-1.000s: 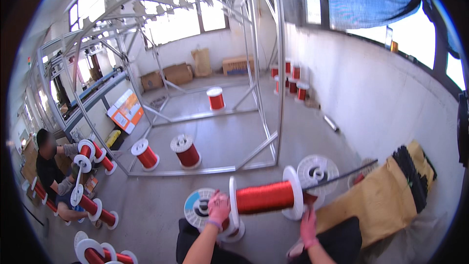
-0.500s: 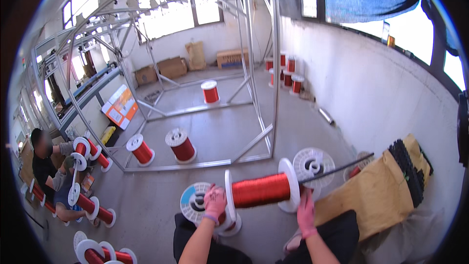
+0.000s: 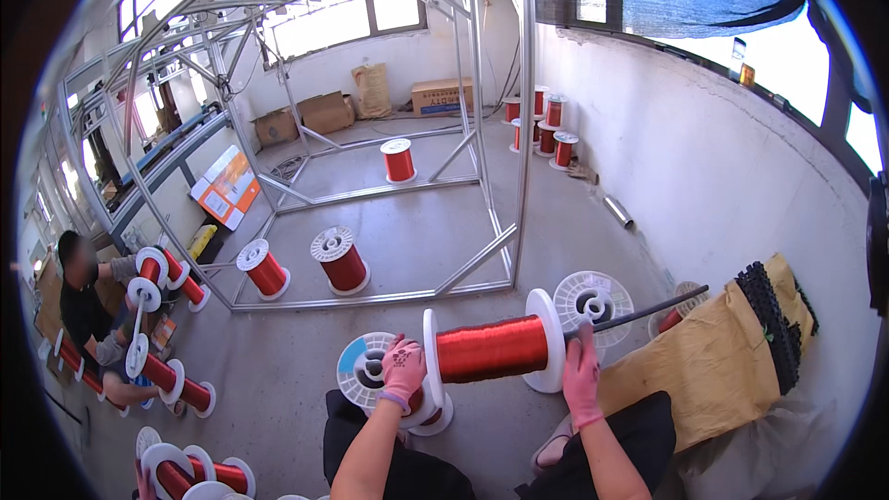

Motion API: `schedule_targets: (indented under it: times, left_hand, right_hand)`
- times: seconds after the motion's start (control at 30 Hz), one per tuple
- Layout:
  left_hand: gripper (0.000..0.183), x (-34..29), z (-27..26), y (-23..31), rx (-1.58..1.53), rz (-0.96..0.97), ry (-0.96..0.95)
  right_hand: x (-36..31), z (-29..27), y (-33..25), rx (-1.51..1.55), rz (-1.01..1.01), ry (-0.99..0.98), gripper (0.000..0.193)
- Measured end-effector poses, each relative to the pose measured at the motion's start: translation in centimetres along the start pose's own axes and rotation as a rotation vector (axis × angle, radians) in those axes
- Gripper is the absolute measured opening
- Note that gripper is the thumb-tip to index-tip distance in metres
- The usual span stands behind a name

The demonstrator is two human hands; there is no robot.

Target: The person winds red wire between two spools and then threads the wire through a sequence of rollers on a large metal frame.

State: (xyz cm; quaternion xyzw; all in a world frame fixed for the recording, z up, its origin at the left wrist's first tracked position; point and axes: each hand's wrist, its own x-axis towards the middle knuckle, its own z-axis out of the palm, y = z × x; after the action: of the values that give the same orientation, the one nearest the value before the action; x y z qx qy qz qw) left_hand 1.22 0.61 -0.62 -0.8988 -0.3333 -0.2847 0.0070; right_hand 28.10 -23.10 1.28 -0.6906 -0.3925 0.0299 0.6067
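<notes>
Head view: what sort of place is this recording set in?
Probably a workshop or small factory floor for winding wire. Many white-flanged spools of red-copper wire stand on the concrete floor, a bare metal frame rises over them, and cardboard boxes sit by the far wall.

The left hand (image 3: 404,368) covers part of the near flange of the red-wire spool (image 3: 491,348), and whether its fingers reach into the hub cannot be told. The right hand (image 3: 582,376) hides where the dark rod (image 3: 648,309) meets the far flange. Behind the left hand, a second spool (image 3: 428,407) is mostly concealed. The spools at the lower left (image 3: 185,477) are cut off by the picture's edge. The seated person (image 3: 88,310) at the left rim is blurred and partly hidden by spools.
</notes>
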Motion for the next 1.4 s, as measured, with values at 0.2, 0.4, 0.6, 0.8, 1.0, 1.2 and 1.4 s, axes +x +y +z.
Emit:
schedule_targets:
  times: [0.2, 0.4, 0.6, 0.8, 1.0, 1.2, 1.4]
  left_hand:
    - [0.027, -0.5, -0.4, 0.4, 0.013, -0.028, 0.014]
    - [0.024, -0.1, -0.2, 0.2, -0.013, -0.045, -0.075]
    - [0.021, -0.2, -0.4, 0.3, -0.026, -0.002, 0.006]
    - [0.027, 0.0, -0.6, 0.6, -0.007, -0.055, -0.02]
    - [0.028, 0.0, -0.9, 0.6, -0.006, -0.021, 0.011]
    - [0.027, -0.1, -1.0, 1.1, -0.011, -0.072, 0.01]
    - [0.026, 0.7, -1.1, 0.7, -0.009, -0.07, -0.099]
  right_hand:
    - [-4.7, 1.5, -0.9, -0.146, 0.054, -0.097, 0.04]
    - [-4.8, -0.8, 1.0, -0.112, 0.234, -0.026, 0.045]
    - [1.2, 1.9, -2.2, -0.291, -0.234, -0.018, 0.048]
    - [-7.9, -0.2, 0.3, -0.369, 0.232, -0.114, 0.04]
    - [1.7, 1.8, -1.9, -0.076, -0.053, 0.06, 0.044]
    - [-6.2, 0.5, 0.2, -0.551, 0.327, -0.459, 0.042]
    - [0.6, -0.6, 0.3, -0.016, 0.102, 0.047, 0.044]
